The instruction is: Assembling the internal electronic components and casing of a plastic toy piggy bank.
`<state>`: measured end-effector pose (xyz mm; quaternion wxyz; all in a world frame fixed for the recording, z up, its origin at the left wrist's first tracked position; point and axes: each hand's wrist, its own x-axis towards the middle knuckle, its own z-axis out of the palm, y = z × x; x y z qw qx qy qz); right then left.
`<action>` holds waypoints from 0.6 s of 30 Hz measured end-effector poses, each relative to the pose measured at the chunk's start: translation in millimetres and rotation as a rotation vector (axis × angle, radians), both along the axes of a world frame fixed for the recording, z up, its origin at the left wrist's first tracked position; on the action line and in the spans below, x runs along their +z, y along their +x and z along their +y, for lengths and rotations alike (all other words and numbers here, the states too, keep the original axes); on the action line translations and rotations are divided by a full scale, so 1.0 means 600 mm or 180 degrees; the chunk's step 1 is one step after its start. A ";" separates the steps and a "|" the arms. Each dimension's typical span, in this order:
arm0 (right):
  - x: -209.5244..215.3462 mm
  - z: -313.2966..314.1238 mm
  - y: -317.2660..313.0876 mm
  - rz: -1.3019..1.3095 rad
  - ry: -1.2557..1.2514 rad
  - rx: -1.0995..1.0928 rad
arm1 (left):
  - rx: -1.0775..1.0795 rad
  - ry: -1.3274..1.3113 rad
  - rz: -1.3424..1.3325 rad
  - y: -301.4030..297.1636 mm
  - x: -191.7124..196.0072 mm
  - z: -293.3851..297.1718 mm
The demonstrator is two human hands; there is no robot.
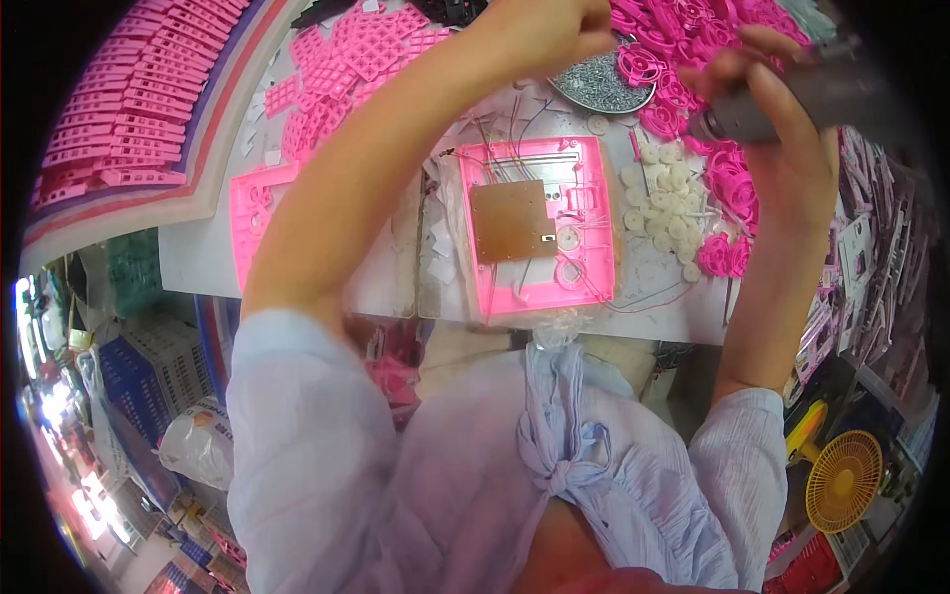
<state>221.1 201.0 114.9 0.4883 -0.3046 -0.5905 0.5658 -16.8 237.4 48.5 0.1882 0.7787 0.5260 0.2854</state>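
Observation:
In my right hand, raised at the upper right, is a dark grey cylindrical power screwdriver, fingers wrapped round its body. My left hand reaches to the far edge of the table with fingers curled, just above a round metal dish of small screws. Whether the fingertips pinch a screw is hidden. Between my arms lies an open pink plastic casing. A brown circuit board sits in it, with thin wires sticking out and a white disc beside it.
White plastic wheels lie right of the casing, below heaped pink ring-shaped parts. Pink grid pieces pile up at the far left. Another pink casing is partly behind my left arm. A yellow fan stands at lower right.

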 end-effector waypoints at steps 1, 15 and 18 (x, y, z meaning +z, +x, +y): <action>0.005 -0.021 0.020 0.0043 0.0101 0.0043 | -0.0351 0.0054 -0.0153 0.003 0.021 -0.042; 0.005 -0.168 -0.081 0.0916 0.0340 0.1437 | 0.0259 0.0982 -0.0581 0.014 -0.051 -0.374; 0.008 -0.176 -0.088 0.0811 0.0193 0.1375 | 0.0251 0.1023 -0.0653 0.012 -0.053 -0.374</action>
